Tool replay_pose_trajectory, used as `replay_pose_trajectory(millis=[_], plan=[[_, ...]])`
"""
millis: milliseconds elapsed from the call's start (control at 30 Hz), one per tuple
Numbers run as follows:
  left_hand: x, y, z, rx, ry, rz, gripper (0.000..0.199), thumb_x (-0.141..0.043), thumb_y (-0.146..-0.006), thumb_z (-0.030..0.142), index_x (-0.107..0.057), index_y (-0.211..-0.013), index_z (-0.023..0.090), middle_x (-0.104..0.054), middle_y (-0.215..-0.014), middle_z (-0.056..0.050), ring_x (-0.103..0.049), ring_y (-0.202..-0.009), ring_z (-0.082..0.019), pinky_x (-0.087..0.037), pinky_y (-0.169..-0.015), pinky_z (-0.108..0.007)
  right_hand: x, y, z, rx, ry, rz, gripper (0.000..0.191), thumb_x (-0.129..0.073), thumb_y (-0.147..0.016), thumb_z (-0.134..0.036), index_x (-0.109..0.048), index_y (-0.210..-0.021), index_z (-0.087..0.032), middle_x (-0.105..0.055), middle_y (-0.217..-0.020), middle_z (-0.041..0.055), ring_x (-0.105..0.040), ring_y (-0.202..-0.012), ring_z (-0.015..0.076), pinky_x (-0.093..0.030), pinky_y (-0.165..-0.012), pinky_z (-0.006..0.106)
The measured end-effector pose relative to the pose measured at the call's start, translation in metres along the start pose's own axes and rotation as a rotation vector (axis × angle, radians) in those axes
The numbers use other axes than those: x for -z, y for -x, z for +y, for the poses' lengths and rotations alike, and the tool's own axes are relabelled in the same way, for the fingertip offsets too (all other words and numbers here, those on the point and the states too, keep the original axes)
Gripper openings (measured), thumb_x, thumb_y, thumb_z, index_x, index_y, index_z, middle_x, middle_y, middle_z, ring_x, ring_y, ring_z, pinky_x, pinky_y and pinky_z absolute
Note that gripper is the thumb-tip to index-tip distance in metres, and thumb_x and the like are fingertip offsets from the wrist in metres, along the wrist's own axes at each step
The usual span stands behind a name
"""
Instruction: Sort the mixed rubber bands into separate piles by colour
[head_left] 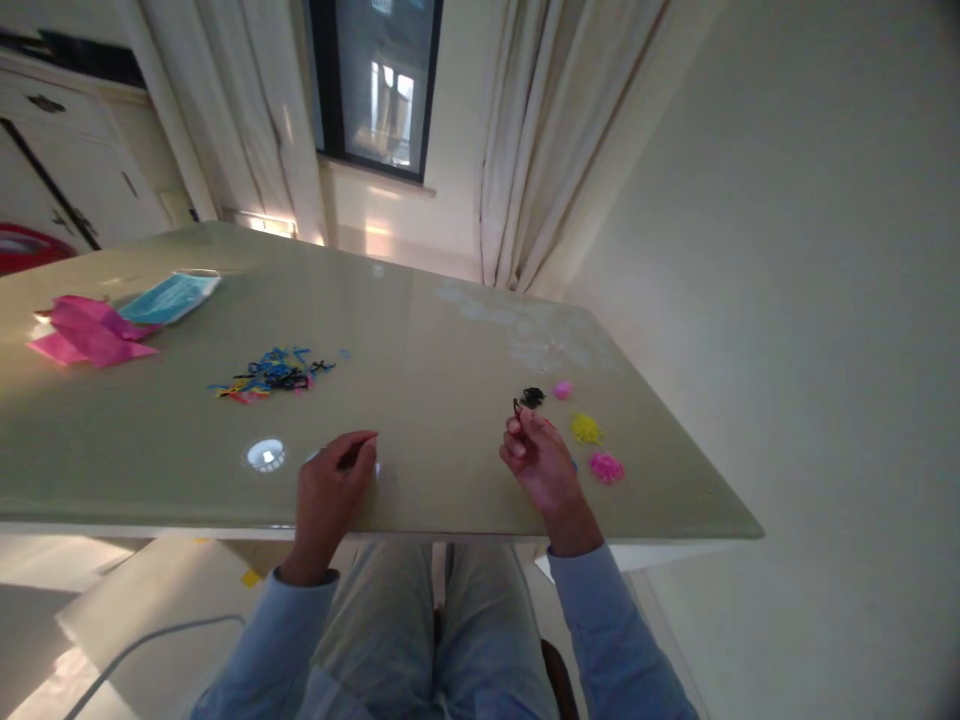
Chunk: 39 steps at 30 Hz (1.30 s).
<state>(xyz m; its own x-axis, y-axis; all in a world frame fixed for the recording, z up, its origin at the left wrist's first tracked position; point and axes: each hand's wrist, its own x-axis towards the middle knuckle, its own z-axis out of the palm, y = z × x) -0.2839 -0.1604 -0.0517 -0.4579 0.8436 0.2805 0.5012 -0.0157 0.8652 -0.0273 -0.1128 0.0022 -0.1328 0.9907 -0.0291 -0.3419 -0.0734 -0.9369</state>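
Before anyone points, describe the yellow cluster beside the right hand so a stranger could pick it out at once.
Start with the table and find the person's right hand. Just right of it, the yellow cluster sits between a larger, nearer pink cluster and a smaller, farther pink one. Its yellow colour sets it apart from both.

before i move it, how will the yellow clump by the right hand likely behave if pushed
The yellow clump looks like loose thin strands, so it may flex and shed pieces. Being small beside the right hand, it is probably light. Its low, spread shape on the glossy table suggests sliding rather than rolling.
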Motion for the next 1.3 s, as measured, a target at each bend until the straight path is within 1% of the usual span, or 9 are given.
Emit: replay_pose_trajectory(millis=[133, 300, 433, 567, 700, 867, 1033, 1167, 1300], plan=[[0.0, 0.0, -0.001, 0.024, -0.065, -0.01, 0.032, -0.057, -0.078, 0.046, -0.075, -0.089, 0.022, -0.077, -0.085, -0.003, -0.07, -0.076, -0.021, -0.055, -0.075, -0.031, 0.019, 0.008, -0.005, 0.041, -0.015, 0.03, 0.029, -0.072, -0.079, -0.046, -0.053, -0.079, -0.024, -0.057, -0.076, -0.003, -0.04, -0.05, 0.0067, -0.038, -0.047, 0.021], [0.002, -0.001, -0.003, 0.046, -0.11, -0.016, 0.032, -0.057, -0.079, 0.048, -0.074, -0.091, 0.024, -0.076, -0.088, -0.002, -0.07, -0.079, -0.022, -0.054, -0.076, -0.032, 0.028, 0.009, -0.013, 0.055, -0.063, 0.082, 0.035, -0.078, -0.071, -0.044, -0.05, -0.074, -0.023, -0.055, -0.072, -0.0039, -0.037, -0.048, 0.0059, -0.035, -0.045, 0.02], [0.002, -0.001, -0.003, 0.026, -0.115, -0.001, 0.03, -0.058, -0.077, 0.048, -0.074, -0.087, 0.025, -0.076, -0.083, -0.001, -0.069, -0.075, -0.021, -0.054, -0.073, -0.03, 0.039, 0.004, -0.019, 0.073, 0.014, 0.155, 0.038, -0.079, -0.068, -0.048, -0.052, -0.073, -0.023, -0.059, -0.072, -0.0021, -0.036, -0.047, 0.0067, -0.035, -0.044, 0.021], [0.001, -0.002, 0.0, 0.022, -0.107, 0.016, 0.028, -0.057, -0.077, 0.047, -0.073, -0.085, 0.025, -0.076, -0.081, 0.0, -0.068, -0.072, -0.02, -0.054, -0.072, -0.029, 0.061, -0.022, -0.025, 0.123, 0.264, 0.192, 0.038, -0.074, -0.07, -0.054, -0.058, -0.076, -0.021, -0.062, -0.07, 0.0003, -0.042, -0.048, 0.0079, -0.035, -0.044, 0.022], [0.001, -0.002, 0.002, 0.035, -0.113, 0.0, 0.03, -0.056, -0.076, 0.047, -0.074, -0.086, 0.024, -0.076, -0.083, -0.001, -0.069, -0.074, -0.02, -0.054, -0.073, -0.03, 0.091, -0.069, -0.029, 0.149, 0.862, 0.186, 0.035, -0.058, -0.079, -0.056, -0.062, -0.074, -0.021, -0.068, -0.076, 0.006, -0.05, -0.05, 0.0121, -0.039, -0.049, 0.028], [0.0, -0.001, 0.001, 0.055, -0.1, -0.011, 0.032, -0.057, -0.077, 0.046, -0.074, -0.089, 0.023, -0.076, -0.086, -0.002, -0.07, -0.078, -0.021, -0.054, -0.076, -0.03, 0.117, -0.111, -0.032, 0.13, 1.094, 0.135, 0.022, -0.067, -0.075, -0.041, -0.061, -0.061, -0.025, -0.062, -0.061, 0.0048, -0.056, -0.055, 0.0199, -0.04, -0.056, 0.033], [-0.001, -0.001, 0.0, 0.051, -0.086, -0.003, 0.032, -0.057, -0.077, 0.046, -0.075, -0.089, 0.022, -0.076, -0.084, -0.002, -0.069, -0.075, -0.019, -0.055, -0.075, -0.029, 0.123, -0.12, -0.028, 0.171, 1.244, 0.09, 0.02, -0.069, -0.075, -0.034, -0.06, -0.058, -0.026, -0.061, -0.06, 0.0047, -0.062, -0.074, 0.0262, -0.043, -0.065, 0.035], [0.0, -0.001, -0.002, 0.029, -0.084, -0.008, 0.032, -0.057, -0.077, 0.046, -0.075, -0.089, 0.022, -0.076, -0.084, -0.002, -0.069, -0.073, -0.019, -0.055, -0.074, -0.028, 0.121, -0.118, -0.026, 0.214, 1.299, 0.111, 0.018, -0.067, -0.078, -0.028, -0.062, -0.061, -0.026, -0.065, -0.067, 0.0073, -0.063, -0.078, 0.0265, -0.045, -0.074, 0.039], [0.0, -0.001, -0.002, 0.033, -0.083, -0.008, 0.033, -0.057, -0.077, 0.046, -0.075, -0.089, 0.021, -0.076, -0.084, -0.003, -0.069, -0.075, -0.019, -0.055, -0.075, -0.028, 0.116, -0.11, -0.031, 0.257, 1.307, 0.15, 0.013, -0.063, -0.083, -0.03, -0.067, -0.072, -0.025, -0.07, -0.077, 0.0087, -0.064, -0.078, 0.0248, -0.047, -0.075, 0.039]])
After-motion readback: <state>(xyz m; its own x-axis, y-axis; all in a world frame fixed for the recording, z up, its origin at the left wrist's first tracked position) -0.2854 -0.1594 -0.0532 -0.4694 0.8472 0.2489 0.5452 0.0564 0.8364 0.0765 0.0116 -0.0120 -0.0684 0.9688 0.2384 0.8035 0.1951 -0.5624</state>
